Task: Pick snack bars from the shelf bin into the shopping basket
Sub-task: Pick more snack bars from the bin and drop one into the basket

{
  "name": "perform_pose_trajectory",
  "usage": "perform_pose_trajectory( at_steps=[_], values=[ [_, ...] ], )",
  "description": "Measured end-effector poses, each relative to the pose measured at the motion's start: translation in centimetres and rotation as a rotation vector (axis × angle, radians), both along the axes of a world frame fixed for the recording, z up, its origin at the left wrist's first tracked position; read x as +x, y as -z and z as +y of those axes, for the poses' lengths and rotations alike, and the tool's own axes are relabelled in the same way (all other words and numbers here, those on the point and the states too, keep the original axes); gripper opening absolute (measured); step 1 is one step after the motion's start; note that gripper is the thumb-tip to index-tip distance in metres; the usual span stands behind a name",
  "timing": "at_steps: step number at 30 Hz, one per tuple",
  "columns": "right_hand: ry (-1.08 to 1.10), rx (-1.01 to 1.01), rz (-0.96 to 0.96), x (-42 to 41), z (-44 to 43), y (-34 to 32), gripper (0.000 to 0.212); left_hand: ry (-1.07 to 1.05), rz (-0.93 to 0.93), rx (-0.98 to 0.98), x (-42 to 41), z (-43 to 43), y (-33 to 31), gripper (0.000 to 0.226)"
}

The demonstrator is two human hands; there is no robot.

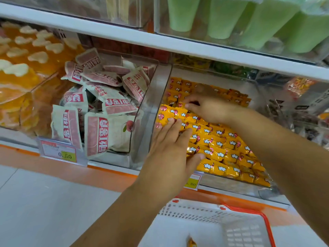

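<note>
- The left hand (170, 147) is lying flat, fingers straight, on the yellow snack bars (219, 145) in the clear shelf bin (156, 90).
- The right hand (211, 107), at its 12 o'clock, is pinching one bar (181, 104) with curled fingers.
- The shopping basket (192, 209) is sitting at 6 o'clock, holding a loose bar (192, 243).

snack bars (219, 139) in shelf bin (231, 185) | pouch bin (135, 132) left (adjoining) | basket (195, 211) before, below

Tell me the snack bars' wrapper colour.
Snack bars: yellow-orange with red and white marks; head view.
</note>
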State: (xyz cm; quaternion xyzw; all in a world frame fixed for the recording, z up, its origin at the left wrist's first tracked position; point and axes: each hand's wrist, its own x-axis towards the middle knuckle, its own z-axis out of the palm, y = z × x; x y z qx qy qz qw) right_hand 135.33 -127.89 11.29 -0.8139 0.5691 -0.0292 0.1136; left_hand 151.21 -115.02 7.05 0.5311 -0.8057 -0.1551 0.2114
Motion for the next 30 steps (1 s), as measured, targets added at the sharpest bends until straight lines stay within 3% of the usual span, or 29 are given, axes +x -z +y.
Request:
perform_pose_trajectory(
  at_steps=[4, 7, 11, 13, 16, 18, 20, 26, 30],
  values=[
    [-0.027, 0.061, 0.044, 0.0, 0.2, -0.4, 0.037, 0.004, -0.006, -0.005, 0.0, 0.0, -0.1, 0.091],
    [0.044, 0.103, -0.052, 0.1, 0.1, -1.1, 0.039, 0.003, 0.010, -0.007, 0.0, 0.0, 0.0, 0.092],
    [0.203, -0.151, -0.234, 0.9, -1.4, -1.0, 0.023, 0.000, 0.051, -0.013, 0.0, 0.1, 0.0, 0.090],
    [0.194, -0.160, -0.258, 1.6, -2.3, -0.9, 0.022, 0.007, 0.053, -0.008, 0.1, 0.2, 0.0, 0.089],
    [0.172, -0.081, -0.124, 3.0, -3.3, -0.4, 0.033, 0.011, 0.028, -0.005, 0.2, 0.1, 0.1, 0.090],
    [0.210, -0.075, -0.070, 3.8, -3.7, 0.1, 0.023, 0.002, 0.020, -0.007, 0.1, 0.0, 0.1, 0.091],
    [0.242, -0.107, -0.162, 4.1, -3.6, 0.3, 0.006, -0.005, 0.020, -0.008, 0.0, 0.1, 0.1, 0.092],
    [0.221, -0.311, -0.567, 2.9, -0.7, 0.0, 0.005, -0.001, 0.096, 0.030, 0.0, 0.2, -0.3, 0.079],
    [0.197, -0.397, -0.623, 1.8, 1.9, -0.6, 0.015, 0.003, 0.119, 0.051, 0.2, 0.6, -0.9, 0.069]
  ],
)
